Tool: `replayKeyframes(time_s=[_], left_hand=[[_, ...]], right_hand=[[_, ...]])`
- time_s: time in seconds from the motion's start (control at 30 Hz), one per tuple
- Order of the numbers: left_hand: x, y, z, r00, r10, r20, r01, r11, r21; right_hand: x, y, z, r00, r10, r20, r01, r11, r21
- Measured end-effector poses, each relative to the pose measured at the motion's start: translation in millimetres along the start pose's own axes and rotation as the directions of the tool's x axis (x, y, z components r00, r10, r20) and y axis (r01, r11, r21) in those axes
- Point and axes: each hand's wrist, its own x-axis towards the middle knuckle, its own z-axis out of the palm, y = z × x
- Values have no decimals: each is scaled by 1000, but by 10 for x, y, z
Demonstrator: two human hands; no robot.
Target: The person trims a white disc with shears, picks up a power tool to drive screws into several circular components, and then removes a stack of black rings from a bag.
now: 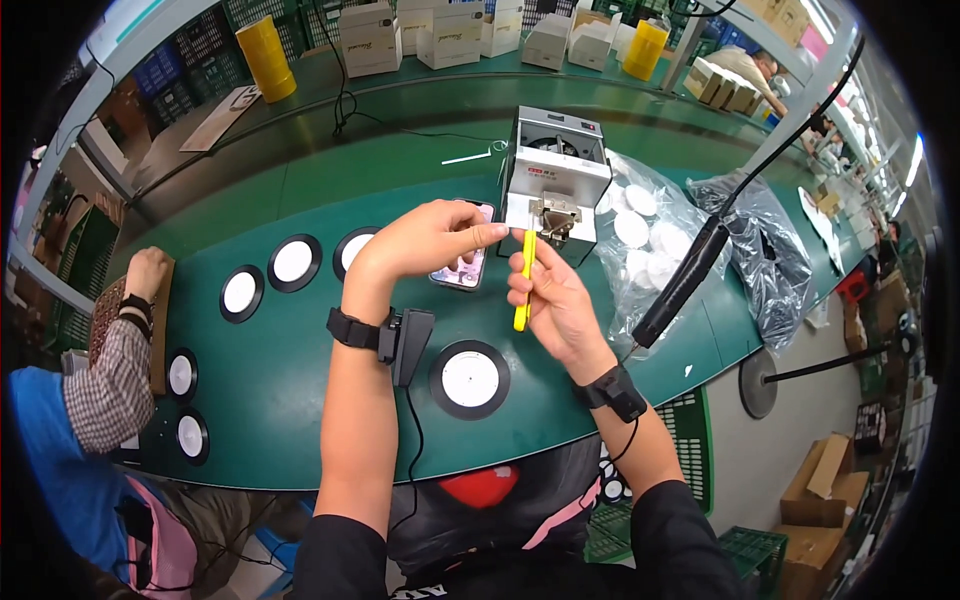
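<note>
My left hand (425,240) reaches to the front of a grey-and-black tabletop machine (560,165), which looks like a tape dispenser. Its thumb and fingertips pinch together there; anything between them is too small to make out. In my right hand (565,305), a slim yellow tool (524,285) is gripped upright, its top end close to my left fingertips and the metal outlet (557,218). Partly behind my left hand lies a phone (462,277). A white disc with a black rim (470,380) rests on the green table between my forearms.
More black-rimmed discs (293,262) lie to the left, near a co-worker's arm (125,350). Right of the machine are clear bags of white discs (650,235) and a dark plastic bag (770,255). A black rod-shaped tool (685,285) hangs in front. Boxes (450,35) line the back.
</note>
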Motion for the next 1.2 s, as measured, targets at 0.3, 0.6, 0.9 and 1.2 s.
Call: replayKeyframes(time_s=[0.3,0.6,0.9,1.2], left_hand=[[28,68,54,988,121,-94,-116,991,63],[158,8,288,971,231,-60,-211,948,237],[133,101,315,985,138,105,-145,987,64],[282,-29,617,961,-15,275,-43,978,206]], right_hand=[[-23,10,206,999,30,44,-27,998,-48],[-75,177,173,994,96,-42,-98,994,-56],[-119,115,222,974,225,-1,-225,974,13],[-144,385,221,956,269,-115,-242,948,208]])
